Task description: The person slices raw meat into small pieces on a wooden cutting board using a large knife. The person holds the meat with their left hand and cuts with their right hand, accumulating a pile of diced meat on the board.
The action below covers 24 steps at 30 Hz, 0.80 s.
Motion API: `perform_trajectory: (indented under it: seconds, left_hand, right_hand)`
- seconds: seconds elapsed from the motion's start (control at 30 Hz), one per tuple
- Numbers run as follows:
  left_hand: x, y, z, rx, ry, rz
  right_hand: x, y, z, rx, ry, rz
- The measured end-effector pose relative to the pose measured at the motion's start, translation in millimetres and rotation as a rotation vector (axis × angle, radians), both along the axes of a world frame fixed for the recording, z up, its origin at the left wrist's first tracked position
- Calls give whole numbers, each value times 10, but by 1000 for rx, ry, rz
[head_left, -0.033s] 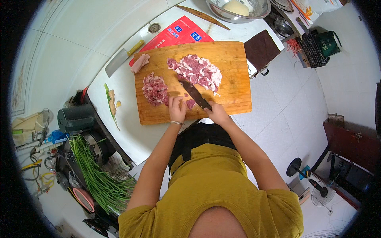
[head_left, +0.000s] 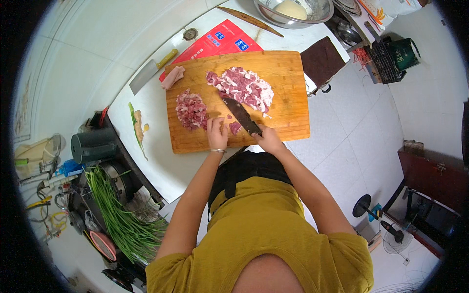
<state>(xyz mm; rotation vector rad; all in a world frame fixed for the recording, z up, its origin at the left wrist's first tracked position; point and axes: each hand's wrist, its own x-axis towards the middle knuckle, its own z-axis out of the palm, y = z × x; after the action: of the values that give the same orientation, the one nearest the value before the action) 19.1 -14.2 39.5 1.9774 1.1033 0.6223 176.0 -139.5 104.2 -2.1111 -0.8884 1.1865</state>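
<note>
My right hand (head_left: 268,139) grips a dark-bladed knife (head_left: 238,113) near the front of a wooden cutting board (head_left: 286,105). Its blade slants up and left, with the tip near a heap of sliced meat (head_left: 246,88), red with white fat. My left hand (head_left: 218,134) rests at the board's front edge, fingers a little apart. Beside its fingertips lies a pile of diced meat (head_left: 191,110). One small red meat piece (head_left: 235,128) sits between my left hand and the blade. A pale pink strip (head_left: 173,77) lies at the board's far left corner.
Left of the board are a cleaver (head_left: 149,73), a green stalk (head_left: 136,124) and a ginger root (head_left: 138,128). Behind it lie a red sheet (head_left: 224,41) and a tapered wooden stick (head_left: 251,21). A metal bowl (head_left: 317,14) holds pale dough. Long green chives (head_left: 119,215) lie at lower left.
The knife has shifted very slightly to the right. My left hand and the meat look the same.
</note>
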Motion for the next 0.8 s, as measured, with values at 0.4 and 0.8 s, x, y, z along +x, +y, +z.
perform_trajectory:
  seconds: [0.4, 0.8]
  left_hand:
    - [179, 323, -219, 363, 424, -371]
    - [-335, 1023, 402, 649, 345, 94]
  right_hand:
    - [25, -217, 16, 80, -16, -124]
    - [29, -246, -166, -15, -137, -93]
